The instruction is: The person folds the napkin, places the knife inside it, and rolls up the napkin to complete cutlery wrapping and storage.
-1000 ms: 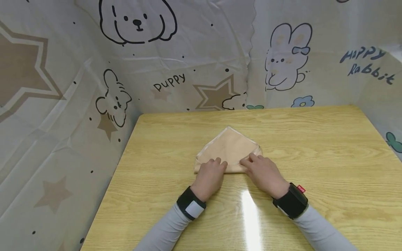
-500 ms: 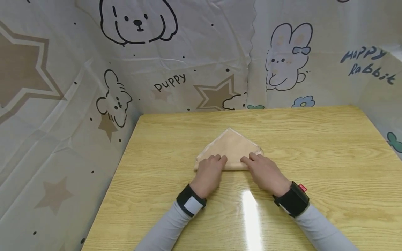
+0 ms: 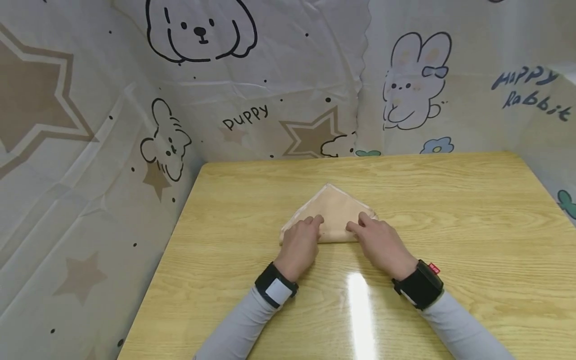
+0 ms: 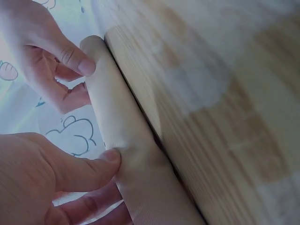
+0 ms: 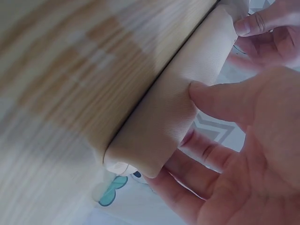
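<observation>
A peach-beige cloth (image 3: 335, 212) with pale edging lies on the table, its pointed corner facing away from the person. Its near edge is rolled into a thick, straight roll, seen close in the left wrist view as a smooth beige roll (image 4: 115, 101). At the roll's left part, the left hand (image 3: 299, 245) holds it between thumb and fingers. The right hand (image 3: 382, 245) grips the right part the same way, thumb (image 5: 211, 98) on the near side and fingers over the far side. Between the hands a stretch of roll shows bare. Both hands hide parts of the roll's ends.
The wooden table (image 3: 472, 210) extends around the cloth, with a bright light reflection near its front. Printed cloth hangings (image 3: 270, 60) with cartoon animals and stars stand behind the table and along its sides.
Both hands have shifted slightly away from the person, and the rolled near edge has moved a little farther with them. The flat part of the cloth looks slightly shorter.
</observation>
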A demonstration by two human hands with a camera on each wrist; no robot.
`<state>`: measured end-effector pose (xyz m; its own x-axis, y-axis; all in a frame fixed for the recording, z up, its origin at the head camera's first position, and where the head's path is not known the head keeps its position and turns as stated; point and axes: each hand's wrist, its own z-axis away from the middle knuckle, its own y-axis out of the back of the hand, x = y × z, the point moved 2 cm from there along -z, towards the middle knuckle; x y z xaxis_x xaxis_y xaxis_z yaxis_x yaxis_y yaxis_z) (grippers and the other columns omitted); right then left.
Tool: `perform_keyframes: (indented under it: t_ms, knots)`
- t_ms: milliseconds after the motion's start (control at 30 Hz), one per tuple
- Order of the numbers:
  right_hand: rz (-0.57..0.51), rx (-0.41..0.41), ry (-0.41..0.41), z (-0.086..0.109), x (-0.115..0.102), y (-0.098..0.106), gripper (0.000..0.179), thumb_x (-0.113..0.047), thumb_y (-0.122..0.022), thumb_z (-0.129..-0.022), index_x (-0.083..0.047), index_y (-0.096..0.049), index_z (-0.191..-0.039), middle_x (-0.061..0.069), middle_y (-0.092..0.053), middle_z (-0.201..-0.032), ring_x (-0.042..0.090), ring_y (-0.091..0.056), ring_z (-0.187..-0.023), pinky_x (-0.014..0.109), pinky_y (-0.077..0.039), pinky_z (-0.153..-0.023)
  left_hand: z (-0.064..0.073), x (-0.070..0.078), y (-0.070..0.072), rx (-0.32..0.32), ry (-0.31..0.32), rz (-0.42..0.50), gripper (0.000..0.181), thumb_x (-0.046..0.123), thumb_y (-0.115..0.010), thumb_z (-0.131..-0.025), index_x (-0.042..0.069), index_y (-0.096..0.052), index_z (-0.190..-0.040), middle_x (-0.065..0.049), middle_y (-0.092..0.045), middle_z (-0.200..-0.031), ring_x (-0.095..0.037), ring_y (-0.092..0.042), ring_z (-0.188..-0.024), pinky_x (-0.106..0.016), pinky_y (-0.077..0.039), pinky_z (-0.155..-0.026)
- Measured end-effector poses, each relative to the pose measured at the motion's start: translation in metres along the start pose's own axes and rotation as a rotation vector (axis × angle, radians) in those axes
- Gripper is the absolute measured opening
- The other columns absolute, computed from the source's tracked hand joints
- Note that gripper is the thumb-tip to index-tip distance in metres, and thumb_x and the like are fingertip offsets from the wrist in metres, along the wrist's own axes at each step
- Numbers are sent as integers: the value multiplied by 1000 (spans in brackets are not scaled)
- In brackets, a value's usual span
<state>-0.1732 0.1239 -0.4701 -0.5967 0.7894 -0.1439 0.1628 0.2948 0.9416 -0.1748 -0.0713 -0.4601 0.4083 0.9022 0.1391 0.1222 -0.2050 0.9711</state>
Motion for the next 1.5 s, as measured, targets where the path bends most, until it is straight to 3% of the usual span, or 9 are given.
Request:
perform_keyframes:
  t_ms: [167,333,467,700,967,1367,1500]
  knots:
    - [-20,5,-6,-1,2,-2,19,-5,-63,-91,-13,-69,-107,5,-47,-82,16,-36,-49,27,-33,-40,0,2,0,43,-19,-13,8,7,-67,-88,12,-65,-82,-2,-62,-73,-19,-60,-62,-33,-49,-48]
    - [-43,1,-13,-1,3,-5,20,-6,-61,-93,-9,-70,-110,6,-53,-84,16,-42,-60,26,-36,-43,2,4,-2,25,-31,-35,11,3,-67,-83,11,-68,-77,-2,-68,-73,-21,-63,-65,-39,-52,-54]
    - [-40,-1,-26,0,3,-5,18,-8,-61,-93,-8,-71,-108,7,-52,-85,19,-45,-68,27,-40,-45,4,4,-6,-21,-22,-42,6,5,-71,-80,11,-71,-80,-3,-70,-78,-21,-63,-69,-39,-54,-59]
    - [-69,0,-2,2,1,-2,12,-6,-64,-90,-7,-62,-101,5,-47,-81,21,-42,-68,26,-35,-46,6,6,-5,-42,-41,-173,10,10,-68,-86,15,-76,-89,-3,-58,-83,-20,-50,-78,-36,-49,-60]
    - [-93,-123,-10,5,-2,4,23,-20,-72,-86,-10,-56,-100,3,-41,-84,21,-36,-71,27,-34,-53,8,7,-7,-30,-118,-287,10,9,-70,-82,15,-71,-91,-1,-66,-82,-18,-58,-72,-34,-52,-58]
    - [-5,-93,38,5,-3,2,19,-10,-73,-82,-8,-60,-95,4,-48,-81,22,-42,-68,29,-40,-52,7,7,-5,-7,-124,-278,10,7,-72,-80,16,-73,-83,0,-62,-77,-16,-57,-64,-31,-50,-48]
    - [-25,-91,33,5,-3,2,20,-5,-73,-80,-7,-61,-96,5,-49,-81,22,-42,-67,29,-40,-51,7,8,-4,-11,-114,-261,9,5,-71,-80,14,-72,-84,-1,-62,-77,-17,-58,-63,-32,-51,-47]
